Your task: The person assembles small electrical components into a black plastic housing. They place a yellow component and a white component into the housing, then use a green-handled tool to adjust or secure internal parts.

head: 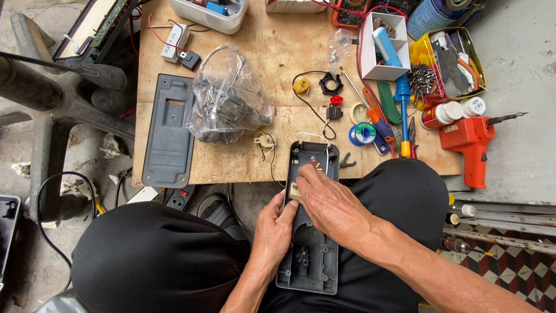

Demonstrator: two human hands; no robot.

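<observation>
1. Nearest to my camera, the grey plastic housing (308, 255) lies open side up across my lap, its far end resting on the edge of the plywood board (255, 159).
2. Left of it on the board I see a dark grey cover plate (169, 130), then a clear bag of parts (229, 95).
3. Left hand (275, 229) steadies the housing from its left edge, fingers curled against the wall; I cannot tell whether they clamp it.
4. Right hand (327, 200) reaches across the housing, fingertips pressed together and pinching a small cream-coloured part (295, 191) beside a brown component (315, 163).
5. Further right lie a solder reel (363, 133), a blue screwdriver (403, 110) and an orange soldering gun (472, 142).
6. Risk, in my judgement: the housing is only half supported, so a hard push could tip it off my knee.
7. Risk: thin white wires (324, 152) run near my fingertips; a snag could tear a joint.
</observation>
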